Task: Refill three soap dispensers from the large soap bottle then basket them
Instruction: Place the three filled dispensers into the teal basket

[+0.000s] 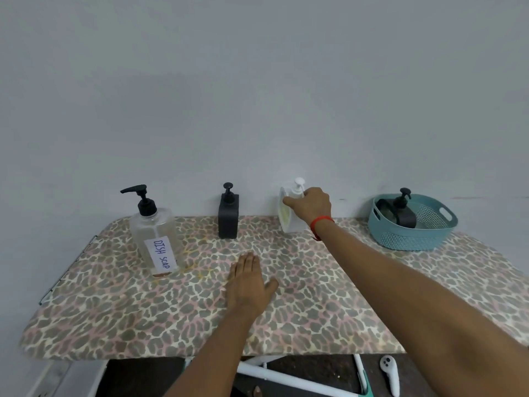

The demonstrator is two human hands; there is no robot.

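Note:
A large clear bottle (156,239) labelled DISH SOAP, with a black pump, stands at the left of the patterned table (315,305). A black square dispenser (228,217) stands at the back middle. My right hand (310,204) grips a white dispenser (289,217) near its pump at the back of the table. My left hand (249,285) rests flat on the table, fingers straight. A teal basket (412,224) at the back right holds another black dispenser (400,210), leaning.
A grey wall rises right behind the table. The table's left edge and front edge drop off. Below the front edge are white table legs and a white controller (390,373) on the dark floor.

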